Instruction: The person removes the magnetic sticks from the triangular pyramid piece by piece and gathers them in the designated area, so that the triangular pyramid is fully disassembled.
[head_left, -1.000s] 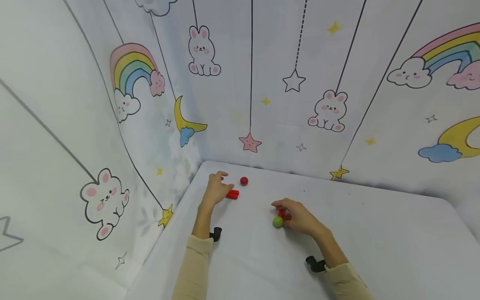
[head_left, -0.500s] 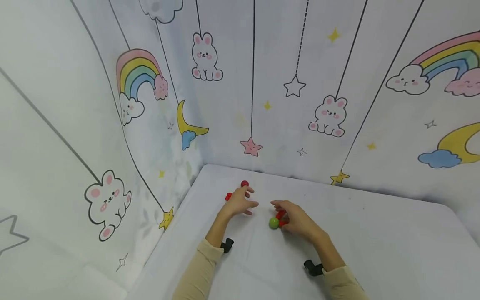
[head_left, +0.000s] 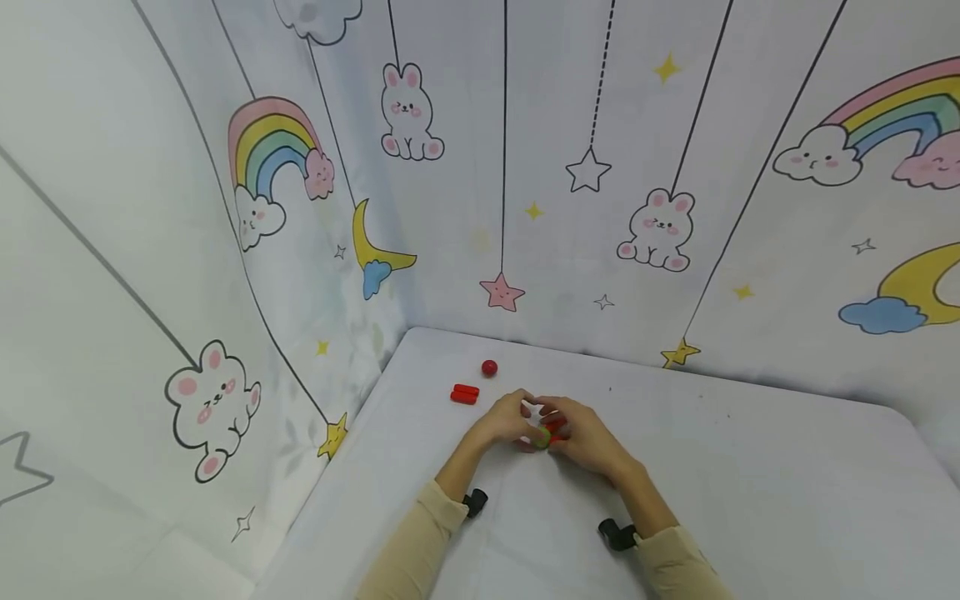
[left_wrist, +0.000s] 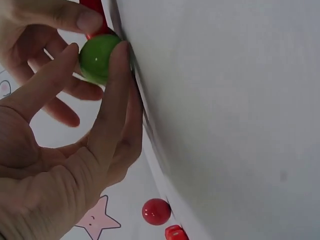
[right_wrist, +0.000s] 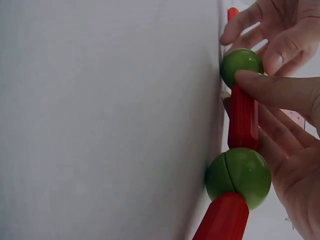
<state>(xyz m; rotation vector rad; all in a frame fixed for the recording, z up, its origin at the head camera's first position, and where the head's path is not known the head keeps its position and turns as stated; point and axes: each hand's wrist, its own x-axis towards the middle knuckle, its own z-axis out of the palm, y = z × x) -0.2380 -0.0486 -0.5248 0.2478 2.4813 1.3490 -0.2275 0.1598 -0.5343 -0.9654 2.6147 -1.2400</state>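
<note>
Pinching the green ball, the left hand sits nearer to it, with the ball at about four o'clock in the head view; the right hand has it at nine o'clock and grips the red stick. Seen from the right wrist, the stick's long axis runs twelve to six, pointing up at that ball, with a second green ball at its lower end. The thumb hides the upper joint, so seating is hard to judge.
</note>
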